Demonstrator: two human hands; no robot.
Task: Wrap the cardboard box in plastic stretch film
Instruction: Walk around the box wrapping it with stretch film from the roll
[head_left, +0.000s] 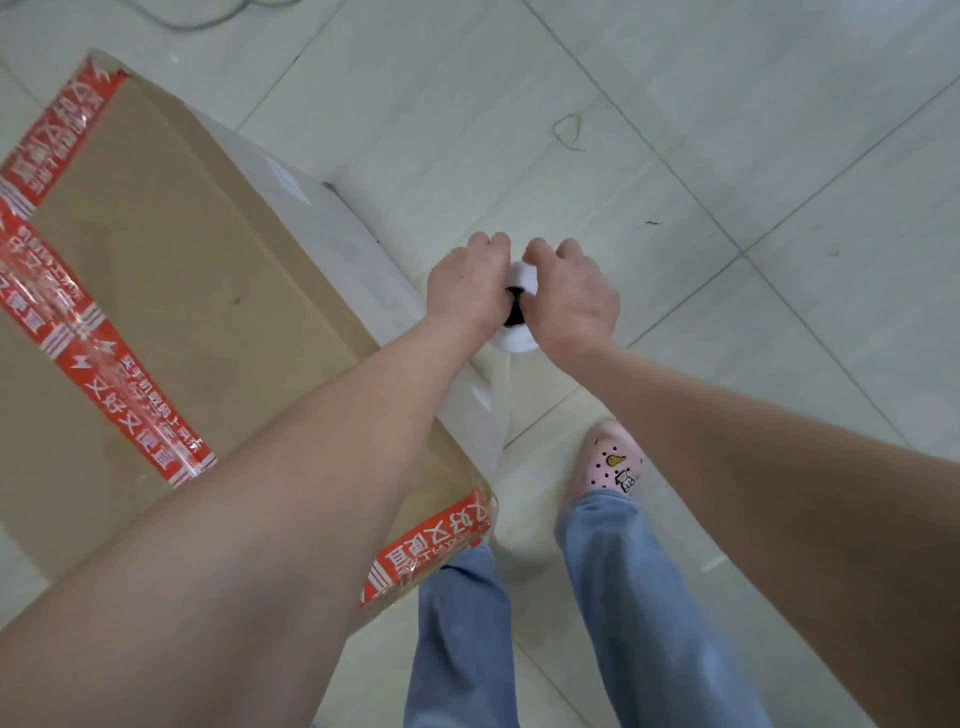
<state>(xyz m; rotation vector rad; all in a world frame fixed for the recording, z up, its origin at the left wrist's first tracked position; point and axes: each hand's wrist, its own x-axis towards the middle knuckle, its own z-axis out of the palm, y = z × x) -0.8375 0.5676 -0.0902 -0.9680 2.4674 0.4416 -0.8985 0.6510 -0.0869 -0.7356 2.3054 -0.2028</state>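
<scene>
A large cardboard box (171, 291) sealed with red printed tape fills the left of the view. A white roll of stretch film (514, 340) stands upright beside the box's right side, its dark core hole showing from above. My left hand (465, 286) and my right hand (569, 293) both grip the top of the roll, fingers curled over its rim. A sheet of clear film (343, 234) runs from the roll along the box's right face toward its far corner.
The floor is pale tiles (727, 156) with grey joints. A loose bit of string (569, 132) lies on the floor beyond the roll. My pink slipper (610, 462) and jeans legs (623, 597) stand next to the box's near corner.
</scene>
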